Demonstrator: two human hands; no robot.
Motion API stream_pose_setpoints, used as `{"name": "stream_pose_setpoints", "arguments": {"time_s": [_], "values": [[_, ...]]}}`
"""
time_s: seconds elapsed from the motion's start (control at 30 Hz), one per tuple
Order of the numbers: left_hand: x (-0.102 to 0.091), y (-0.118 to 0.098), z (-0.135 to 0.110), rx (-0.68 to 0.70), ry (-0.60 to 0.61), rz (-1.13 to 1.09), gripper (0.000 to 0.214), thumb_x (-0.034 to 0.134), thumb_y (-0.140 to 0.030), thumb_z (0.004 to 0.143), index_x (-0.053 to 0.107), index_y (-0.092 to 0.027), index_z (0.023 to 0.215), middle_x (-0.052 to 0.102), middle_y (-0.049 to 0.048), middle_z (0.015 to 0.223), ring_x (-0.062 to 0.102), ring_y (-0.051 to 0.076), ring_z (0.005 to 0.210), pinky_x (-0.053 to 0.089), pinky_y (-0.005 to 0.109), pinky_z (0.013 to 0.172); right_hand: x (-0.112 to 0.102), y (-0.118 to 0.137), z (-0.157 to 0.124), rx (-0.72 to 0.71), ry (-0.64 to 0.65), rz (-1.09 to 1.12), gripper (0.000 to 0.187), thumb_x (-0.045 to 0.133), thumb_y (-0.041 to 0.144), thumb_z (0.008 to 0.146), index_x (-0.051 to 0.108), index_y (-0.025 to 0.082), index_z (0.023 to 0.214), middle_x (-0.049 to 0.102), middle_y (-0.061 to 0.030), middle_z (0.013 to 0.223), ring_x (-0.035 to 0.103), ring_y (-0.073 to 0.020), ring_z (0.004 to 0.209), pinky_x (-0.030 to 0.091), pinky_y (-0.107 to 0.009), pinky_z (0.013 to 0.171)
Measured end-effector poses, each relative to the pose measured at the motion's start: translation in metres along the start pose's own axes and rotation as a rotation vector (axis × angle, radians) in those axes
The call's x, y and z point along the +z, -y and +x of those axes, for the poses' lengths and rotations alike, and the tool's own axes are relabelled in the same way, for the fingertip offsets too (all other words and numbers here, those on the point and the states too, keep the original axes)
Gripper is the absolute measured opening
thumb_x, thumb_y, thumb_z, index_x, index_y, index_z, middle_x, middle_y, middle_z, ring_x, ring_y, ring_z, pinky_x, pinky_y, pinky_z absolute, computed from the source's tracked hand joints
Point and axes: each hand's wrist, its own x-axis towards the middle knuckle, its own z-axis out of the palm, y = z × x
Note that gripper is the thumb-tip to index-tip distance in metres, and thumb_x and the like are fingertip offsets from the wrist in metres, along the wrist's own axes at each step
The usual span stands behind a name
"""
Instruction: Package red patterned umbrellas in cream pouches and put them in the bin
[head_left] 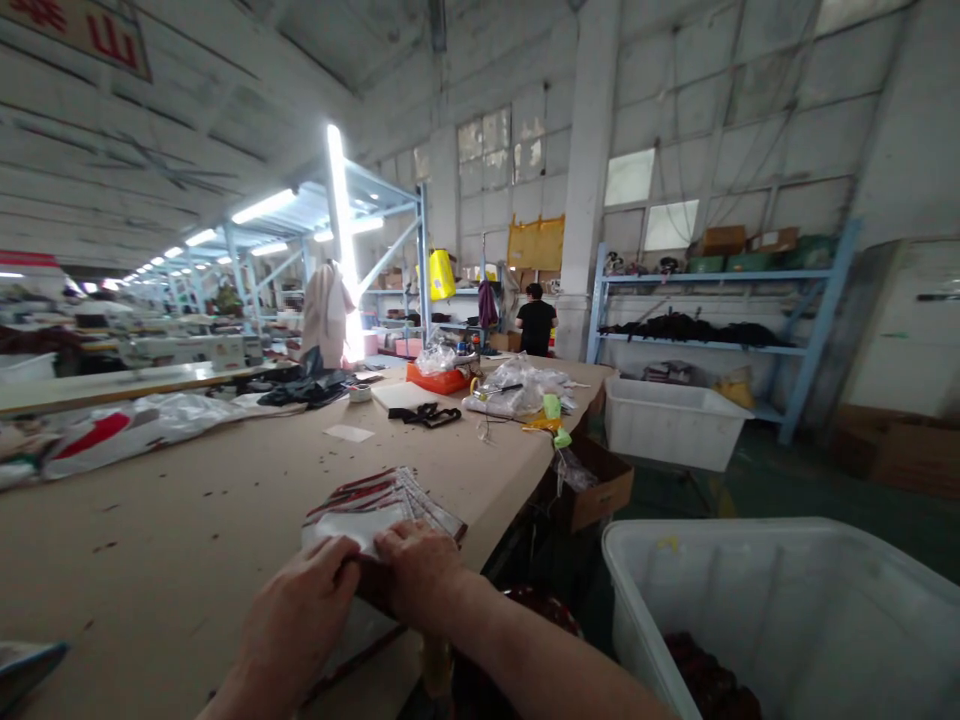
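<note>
A fanned stack of flat clear packets with red and dark edges point(390, 498) lies near the front edge of the long brown table point(187, 520). My left hand point(300, 610) rests on the near end of the stack, fingers curled down onto a white packet. My right hand point(420, 570) sits beside it, knuckles up, fingers closed over the same packets. The fingertips of both hands are partly hidden against the stack.
A large white plastic bin point(787, 600) with dark items inside stands at my right. Another white bin point(675, 420) and a cardboard box point(600, 490) sit further on. Plastic bags point(517, 390), an orange tray point(436, 378) and black straps point(424, 414) lie on the far table. A person in black point(536, 320) stands by blue shelving.
</note>
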Motion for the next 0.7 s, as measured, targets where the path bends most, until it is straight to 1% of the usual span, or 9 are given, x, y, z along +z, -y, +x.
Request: {"name": "stream_pose_setpoints", "arguments": {"time_s": [0.13,0.27,0.37,0.43,0.47,0.53,0.6,0.67,0.7], "values": [[-0.002,0.011,-0.012,0.016,-0.003,0.001,0.024,0.039,-0.028,0.084,0.063,-0.025,0.083,0.07,0.003,0.094,0.065,0.02,0.084,0.045,0.028,0.072,0.008,-0.024,-0.004,0.098,0.043,0.0,0.039,0.055,0.019,0.073,0.062,0.017,0.111,0.067,-0.0139,0.112,0.065,-0.027,0.096,0.053,-0.039,0.08],[0.005,0.015,-0.029,0.009,0.004,-0.002,0.025,0.04,-0.029,0.084,0.064,-0.024,0.08,0.068,0.0043,0.092,0.064,0.021,0.081,0.044,0.029,0.067,0.004,-0.039,-0.011,0.314,-0.02,0.148,0.034,0.05,0.014,0.075,0.068,0.014,0.103,0.073,-0.0134,0.093,0.068,-0.0257,0.082,0.052,-0.036,0.073],[0.013,0.011,-0.039,-0.107,0.054,-0.124,0.017,0.046,-0.027,0.081,0.061,-0.021,0.076,0.064,0.0041,0.083,0.06,0.018,0.067,0.041,0.028,0.059,-0.001,-0.035,-0.015,0.383,-0.053,0.238,0.047,0.04,0.007,0.077,0.059,0.008,0.12,0.072,-0.0119,0.097,0.067,-0.0225,0.088,0.05,-0.03,0.079],[0.017,0.006,-0.04,-0.271,0.078,-0.428,0.011,0.051,-0.026,0.077,0.058,-0.02,0.072,0.058,0.0009,0.065,0.056,0.015,0.058,0.041,0.025,0.054,-0.002,-0.029,-0.019,0.355,-0.085,0.285,0.051,0.036,0.004,0.077,0.054,0.009,0.125,0.069,-0.0115,0.11,0.063,-0.021,0.101,0.046,-0.03,0.089],[0.017,0.002,-0.039,-0.407,0.047,-0.661,0.01,0.053,-0.028,0.075,0.058,-0.019,0.075,0.057,-0.0009,0.062,0.055,0.014,0.055,0.041,0.023,0.051,-0.001,-0.026,-0.022,0.302,-0.108,0.288,0.05,0.037,0.005,0.077,0.054,0.011,0.124,0.068,-0.0109,0.112,0.061,-0.021,0.104,0.044,-0.031,0.092],[0.012,-0.007,-0.036,-0.637,-0.119,-1.161,0.014,0.059,-0.028,0.071,0.054,-0.019,0.081,0.058,-0.0033,0.064,0.055,0.012,0.052,0.043,0.021,0.048,0.0,-0.02,-0.031,0.181,-0.124,0.254,0.041,0.041,0.007,0.078,0.058,0.014,0.114,0.068,-0.0099,0.108,0.061,-0.0214,0.102,0.043,-0.032,0.092],[0.001,-0.021,-0.035,-0.696,-0.23,-1.508,0.02,0.064,-0.024,0.068,0.051,-0.02,0.083,0.06,-0.004,0.068,0.057,0.01,0.055,0.049,0.021,0.052,0.002,-0.014,-0.044,0.125,-0.094,0.225,0.029,0.043,0.008,0.078,0.062,0.016,0.098,0.068,-0.0088,0.094,0.062,-0.0208,0.089,0.045,-0.031,0.083],[-0.011,-0.036,-0.042,-0.687,-0.23,-1.674,0.021,0.068,-0.022,0.068,0.052,-0.02,0.082,0.061,-0.0035,0.071,0.06,0.01,0.061,0.052,0.022,0.058,0.002,-0.009,-0.059,0.179,-0.091,0.32,0.022,0.045,0.009,0.075,0.062,0.017,0.085,0.065,-0.0058,0.08,0.059,-0.0185,0.076,0.044,-0.029,0.074],[-0.015,-0.043,-0.05,-0.684,-0.201,-1.701,0.022,0.069,-0.023,0.069,0.053,-0.02,0.082,0.062,-0.003,0.072,0.061,0.01,0.062,0.053,0.022,0.058,0.001,-0.006,-0.066,0.217,-0.122,0.444,0.02,0.046,0.009,0.074,0.062,0.017,0.083,0.064,-0.004,0.077,0.058,-0.0175,0.073,0.044,-0.028,0.072]]}}
